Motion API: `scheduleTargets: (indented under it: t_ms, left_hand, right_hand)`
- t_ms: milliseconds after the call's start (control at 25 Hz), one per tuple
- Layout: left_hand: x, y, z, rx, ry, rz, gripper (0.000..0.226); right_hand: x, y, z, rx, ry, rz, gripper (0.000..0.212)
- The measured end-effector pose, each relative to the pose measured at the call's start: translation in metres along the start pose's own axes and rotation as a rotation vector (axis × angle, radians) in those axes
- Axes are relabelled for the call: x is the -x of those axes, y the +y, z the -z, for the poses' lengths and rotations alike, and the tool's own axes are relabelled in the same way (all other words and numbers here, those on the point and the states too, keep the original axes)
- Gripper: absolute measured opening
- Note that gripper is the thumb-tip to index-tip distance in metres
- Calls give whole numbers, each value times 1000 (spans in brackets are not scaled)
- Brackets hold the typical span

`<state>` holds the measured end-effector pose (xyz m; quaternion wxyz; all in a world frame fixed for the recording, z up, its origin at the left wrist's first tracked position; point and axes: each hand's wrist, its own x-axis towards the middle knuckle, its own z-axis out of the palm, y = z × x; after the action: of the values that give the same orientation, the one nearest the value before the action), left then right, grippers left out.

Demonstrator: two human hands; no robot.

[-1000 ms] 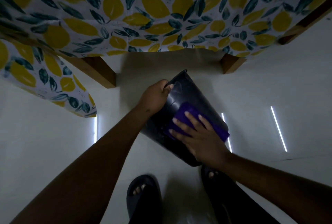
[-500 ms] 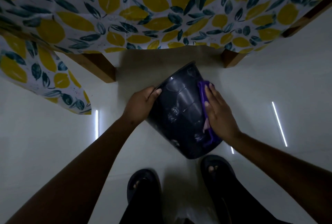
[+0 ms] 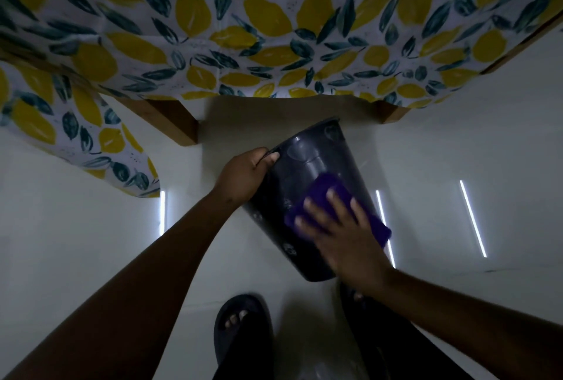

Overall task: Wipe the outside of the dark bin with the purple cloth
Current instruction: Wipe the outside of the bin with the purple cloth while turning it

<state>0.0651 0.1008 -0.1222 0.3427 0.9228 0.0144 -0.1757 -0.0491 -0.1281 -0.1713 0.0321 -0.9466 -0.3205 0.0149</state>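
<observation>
The dark bin [image 3: 300,175] is tipped on its side above the floor, its open rim pointing away toward the table and its base toward me. My left hand [image 3: 243,177] grips the rim on the left side, fingers curled over the edge. The purple cloth [image 3: 323,189] lies flat on the bin's upper wall. My right hand [image 3: 341,233] presses down on the cloth with fingers spread, covering most of it and the bin's right lower part.
A table with a lemon-and-leaf tablecloth [image 3: 243,29] hangs just beyond the bin, its wooden legs [image 3: 170,120] at left and right. My two feet in dark slippers [image 3: 240,331] stand right below the bin on a pale glossy floor [image 3: 76,242].
My right hand and the cloth slid from the bin's right side onto its upper face. The bin turned slightly, and my left hand kept its hold on the rim.
</observation>
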Motion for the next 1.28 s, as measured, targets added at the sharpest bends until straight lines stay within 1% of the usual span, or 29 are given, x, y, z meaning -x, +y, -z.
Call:
scheduleTargets:
  t_ms: [40,80,120,160,200,280,320,360,440,480,520,560,600,680,720,760,800,880,920,960,1000,1080,1120,1160,1200,1280]
  left_hand:
    - [0,-1,-1,-12,-1,0,29]
    - [1,-2,-3,-11,-6,-8,28]
    - [1,0,-5,9,-8,-17,28]
    - [1,2,-7,42,-10,-21,28]
    - [1,5,-10,86,-13,-22,28]
    - [0,7,-12,139,-3,-8,31]
    - [-2,5,-11,127,18,-4,33]
    - [-4,4,-10,93,35,-7,34]
    - [-8,5,-5,35,43,-23,33]
    - [-8,7,-5,24,38,-29,32]
    - [-8,9,-6,25,31,-27,31]
    - [-8,12,-8,31,25,-25,32]
    - [-8,14,-10,42,23,-19,31]
    - [-7,15,-13,68,34,0,27]
    - [-7,14,-13,67,46,14,26]
    - [-7,14,-13,51,53,27,27]
    - [-8,14,-12,28,53,32,28]
    - [-12,18,-12,-8,43,16,32]
    - [-14,22,-13,-3,31,4,34]
    - [-16,27,-13,13,17,-4,35]
    - [-18,30,-13,31,3,-5,34]
    - [-17,28,-13,48,-10,-4,33]
    - [-17,26,-13,42,-7,2,33]
    - [-15,24,-11,30,-2,17,34]
    - [-14,22,-10,15,3,27,33]
    - [-18,25,-9,-5,-1,27,33]
  right_hand:
    - [8,-6,-3,56,-35,128,74]
    - [5,-6,-5,92,-36,216,74]
    - [-9,-2,-1,95,-12,242,73]
    - [-28,5,3,69,21,168,70]
    - [-44,14,8,15,52,23,67]
    - [-52,26,16,-127,40,-297,59]
    - [-42,25,13,-150,49,-362,58]
    - [-25,18,9,-127,51,-338,61]
    - [5,2,1,-5,-13,-66,69]
    - [5,3,-2,25,-29,49,69]
    - [-5,8,-1,41,-8,119,66]
    - [-21,13,3,45,20,98,63]
    - [-37,21,8,2,35,-10,60]
    - [-45,34,15,-132,51,-323,57]
    - [-36,36,13,-146,66,-392,57]
    - [-20,31,9,-113,70,-376,60]
    - [-4,20,3,-53,60,-270,63]
    - [6,1,-3,48,11,45,62]
    - [-6,-1,0,70,16,143,59]
    - [-25,2,5,85,34,157,58]
    - [-43,9,11,73,48,92,58]
    - [-52,24,16,-30,63,-163,57]
    - [-43,26,14,-58,98,-256,57]
    - [-28,23,9,-43,119,-266,59]
    - [-13,17,4,4,106,-188,61]
    - [2,10,-5,90,36,50,63]
